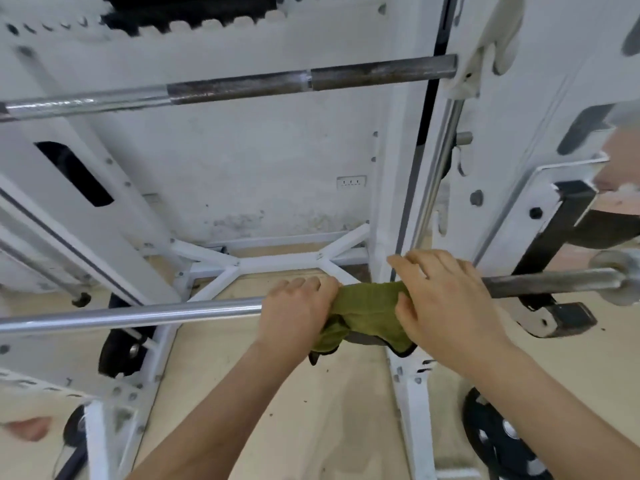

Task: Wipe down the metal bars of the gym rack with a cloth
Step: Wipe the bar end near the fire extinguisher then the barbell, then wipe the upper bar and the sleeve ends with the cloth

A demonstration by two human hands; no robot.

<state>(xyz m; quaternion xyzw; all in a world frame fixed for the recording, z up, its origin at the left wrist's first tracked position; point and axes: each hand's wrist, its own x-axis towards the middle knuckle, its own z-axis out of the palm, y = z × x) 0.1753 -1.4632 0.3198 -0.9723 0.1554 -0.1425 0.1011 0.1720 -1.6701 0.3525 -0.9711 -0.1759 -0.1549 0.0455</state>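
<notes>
Green cloth (pixel 369 304) is wrapped round the lower barbell (pixel 138 315), just beside the rack's right upright (pixel 414 396). My left hand (pixel 298 308) grips its left end and my right hand (pixel 446 299) its right — both clamped over cloth and bar. The upper bar (pixel 242 85) lies well apart.

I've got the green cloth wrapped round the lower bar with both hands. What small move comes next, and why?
Probably slide the green cloth rightward along the lower bar, toward the collar. The left hand and right hand both grip the cloth round the bar. The stretch to their right looks dark and dull, while the stretch to their left shines.
</notes>
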